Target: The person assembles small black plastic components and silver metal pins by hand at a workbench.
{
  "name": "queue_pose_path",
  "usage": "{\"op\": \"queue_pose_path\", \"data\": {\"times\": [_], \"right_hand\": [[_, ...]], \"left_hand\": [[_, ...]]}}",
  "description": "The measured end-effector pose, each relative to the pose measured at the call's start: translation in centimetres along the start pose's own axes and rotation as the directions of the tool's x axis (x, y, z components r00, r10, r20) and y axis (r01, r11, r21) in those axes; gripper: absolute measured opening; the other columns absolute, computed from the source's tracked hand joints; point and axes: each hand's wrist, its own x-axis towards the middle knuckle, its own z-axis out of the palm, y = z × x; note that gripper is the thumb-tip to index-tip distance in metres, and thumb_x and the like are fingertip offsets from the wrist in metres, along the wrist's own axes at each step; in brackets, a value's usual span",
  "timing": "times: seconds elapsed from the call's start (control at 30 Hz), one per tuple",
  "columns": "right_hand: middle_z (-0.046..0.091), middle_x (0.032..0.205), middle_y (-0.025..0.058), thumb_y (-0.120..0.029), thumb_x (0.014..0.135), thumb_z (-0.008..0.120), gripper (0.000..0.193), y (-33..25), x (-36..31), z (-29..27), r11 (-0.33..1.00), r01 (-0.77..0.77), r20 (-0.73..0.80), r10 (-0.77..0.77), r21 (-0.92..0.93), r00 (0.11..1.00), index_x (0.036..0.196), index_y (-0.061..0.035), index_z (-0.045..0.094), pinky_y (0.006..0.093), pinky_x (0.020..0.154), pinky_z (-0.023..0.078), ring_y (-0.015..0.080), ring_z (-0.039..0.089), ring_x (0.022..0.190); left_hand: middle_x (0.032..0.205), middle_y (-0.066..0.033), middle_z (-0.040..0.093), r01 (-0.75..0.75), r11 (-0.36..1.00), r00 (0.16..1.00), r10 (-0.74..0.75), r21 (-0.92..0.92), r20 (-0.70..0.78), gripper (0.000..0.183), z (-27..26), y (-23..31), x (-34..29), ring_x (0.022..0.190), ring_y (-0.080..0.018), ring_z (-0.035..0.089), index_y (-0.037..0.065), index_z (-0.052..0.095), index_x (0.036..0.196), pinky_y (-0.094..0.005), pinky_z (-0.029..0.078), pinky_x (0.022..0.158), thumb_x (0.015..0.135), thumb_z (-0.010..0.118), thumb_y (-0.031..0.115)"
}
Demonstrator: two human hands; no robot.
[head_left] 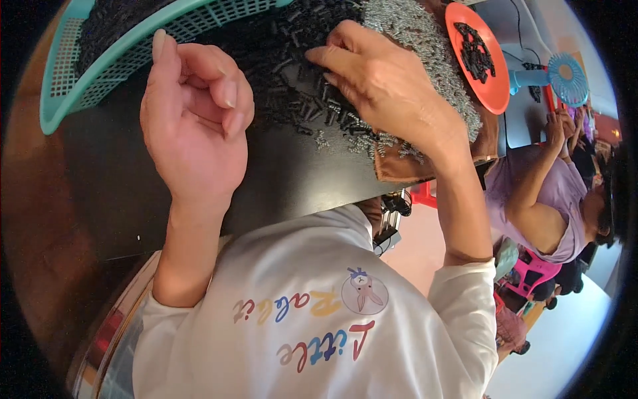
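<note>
My left hand (196, 120) is raised palm up beside the teal basket. Its thumb stands straight and apart, the fingers curl loosely, and no object shows in the palm. Over a spread of small black plastic parts (309, 106) reaches my right hand (392, 83), back of the hand upward. Its index finger and thumb point down at the parts with a gap between their tips, and I see nothing held there. Small metal springs (415, 40) lie in a heap beyond and right of this hand, and some are scattered by the black parts.
A teal mesh basket (100, 83) at the upper left holds a mass of black parts. The springs lie on brown cloth (399, 167) over the dark table (279, 179). At the right are an orange plate (495, 96) of black pieces, a blue fan (567, 78) and seated people.
</note>
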Motion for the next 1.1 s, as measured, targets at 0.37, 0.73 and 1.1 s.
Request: {"op": "queue_pose_path", "data": {"times": [0.37, 0.73, 1.1], "right_hand": [[0.056, 0.089, 0.0092, -0.001, 0.081, 0.064, 0.025, -1.3, 1.3, 0.4, 0.999, -0.016, -0.114, 0.012, -0.031, 0.993, 0.105, -0.0098, 0.066, 0.0382, 0.067, 0.049, 0.0296, 0.061, 0.080], [0.055, 0.094, 0.0098, 0.008, 0.069, 0.062, 0.038, -2.9, 3.4, 0.6, 0.996, 0.054, -0.018, -0.052, 0.075, 0.998, 0.103, -0.0084, 0.066, 0.0369, 0.069, 0.050, 0.0292, 0.062, 0.081], [0.063, 0.085, 0.0181, -0.006, 0.072, 0.059, 0.008, -4.5, 6.9, 2.4, 0.959, 0.229, 0.012, -0.230, -0.164, 0.973, 0.076, -0.0003, 0.064, 0.0394, 0.061, 0.054, 0.0317, 0.067, 0.076]], "left_hand": [[0.062, -0.0063, 0.048, -0.007, 0.998, 0.998, 0.002, -0.070, -0.070, 0.045, -2.4, 0.8, 0.2, 0.043, -0.0131, 0.039, 0.004, 0.052, 0.073, -0.0254, 0.029, 0.041, 0.103, 0.038, 0.036], [0.067, -0.0061, 0.044, -0.017, 0.988, 0.998, 0.009, -0.154, -0.055, 0.038, -3.0, 1.8, 0.2, 0.050, -0.0145, 0.038, 0.003, 0.051, 0.079, -0.0249, 0.031, 0.042, 0.103, 0.038, 0.031], [0.067, -0.0060, 0.044, -0.008, 0.991, 0.999, 0.002, -0.132, -0.048, 0.038, -3.3, 1.4, 0.3, 0.050, -0.0145, 0.038, 0.004, 0.049, 0.077, -0.0246, 0.031, 0.042, 0.102, 0.039, 0.031]]}}
